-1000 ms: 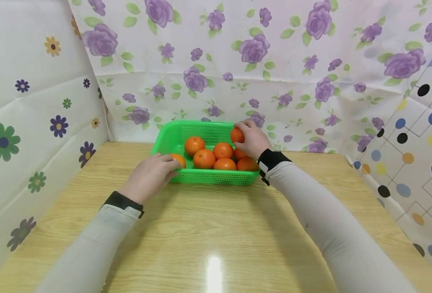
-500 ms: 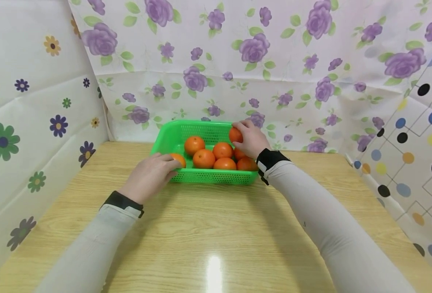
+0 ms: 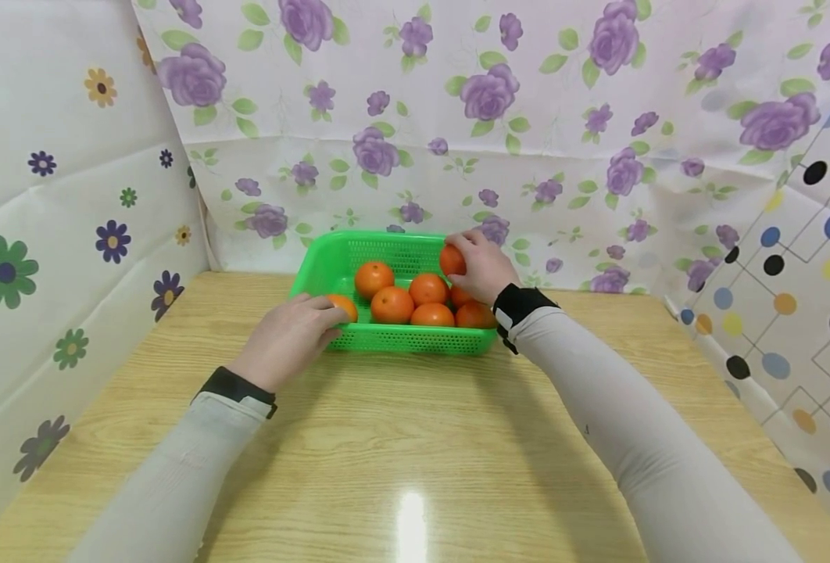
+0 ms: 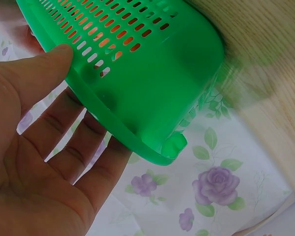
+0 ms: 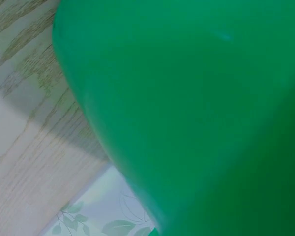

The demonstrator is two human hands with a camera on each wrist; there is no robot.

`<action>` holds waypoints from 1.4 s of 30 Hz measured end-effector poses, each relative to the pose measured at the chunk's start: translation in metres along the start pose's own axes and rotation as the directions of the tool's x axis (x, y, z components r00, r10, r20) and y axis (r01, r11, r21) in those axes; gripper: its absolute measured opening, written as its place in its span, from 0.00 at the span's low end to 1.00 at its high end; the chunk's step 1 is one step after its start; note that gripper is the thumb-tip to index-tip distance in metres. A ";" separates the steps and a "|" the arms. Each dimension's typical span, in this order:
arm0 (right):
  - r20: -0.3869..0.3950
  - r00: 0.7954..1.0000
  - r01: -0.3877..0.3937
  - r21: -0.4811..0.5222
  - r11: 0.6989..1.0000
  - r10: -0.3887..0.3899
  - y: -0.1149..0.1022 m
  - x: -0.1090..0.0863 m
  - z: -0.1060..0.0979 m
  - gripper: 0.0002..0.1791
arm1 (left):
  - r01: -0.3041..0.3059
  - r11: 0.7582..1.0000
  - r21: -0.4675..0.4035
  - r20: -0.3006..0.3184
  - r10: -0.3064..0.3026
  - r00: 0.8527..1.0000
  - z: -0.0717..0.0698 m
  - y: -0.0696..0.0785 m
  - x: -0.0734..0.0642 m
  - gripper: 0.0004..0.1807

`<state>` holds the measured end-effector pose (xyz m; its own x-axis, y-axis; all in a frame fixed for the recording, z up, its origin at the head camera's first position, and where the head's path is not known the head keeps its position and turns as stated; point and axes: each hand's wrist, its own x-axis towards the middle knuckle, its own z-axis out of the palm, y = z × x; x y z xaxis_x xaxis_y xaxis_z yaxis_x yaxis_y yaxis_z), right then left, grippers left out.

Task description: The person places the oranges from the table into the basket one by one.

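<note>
A green perforated plastic basket [image 3: 415, 341] stands at the back of the table with several oranges [image 3: 391, 306] in it. My left hand [image 3: 284, 336] grips its front-left rim. In the left wrist view, the thumb lies on the outside of the basket wall [image 4: 160, 83] and the fingers pass behind the rim. One orange [image 3: 345, 307] sits right at those fingertips, partly covered. Above the right side of the basket, my right hand [image 3: 487, 270] holds an orange [image 3: 452, 260] between thumb and fingers. Only the basket's green wall [image 5: 177, 113] fills the right wrist view; that hand is hidden there.
The wooden table [image 3: 401, 430] stretches toward me under both forearms. Behind the basket hangs a purple-flowered cloth [image 3: 415, 102], with patterned sheets [image 3: 70, 203] along the left and right sides.
Early on, the right hand and its orange shifted very slightly left. Since then both hands and the basket have stayed practically still.
</note>
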<state>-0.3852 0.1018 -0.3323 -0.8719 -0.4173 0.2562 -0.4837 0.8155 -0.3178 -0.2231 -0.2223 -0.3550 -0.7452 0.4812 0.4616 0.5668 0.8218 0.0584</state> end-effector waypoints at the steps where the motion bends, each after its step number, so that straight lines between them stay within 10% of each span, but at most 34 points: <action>1: 0.002 1.000 0.005 -0.002 1.000 -0.005 0.000 0.000 0.000 0.35 | -0.001 1.000 0.000 -0.001 0.001 1.000 0.000 0.000 0.000 0.14; 42: 0.106 0.987 0.124 -0.060 0.991 -0.117 0.004 -0.003 -0.002 0.41 | -0.044 0.999 0.001 -0.020 0.044 0.999 0.001 -0.002 0.000 0.13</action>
<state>-0.3843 0.1068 -0.3321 -0.8126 -0.5498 0.1934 -0.5823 0.7803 -0.2282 -0.2245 -0.2232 -0.3559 -0.7128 0.5104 0.4810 0.5984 0.8003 0.0376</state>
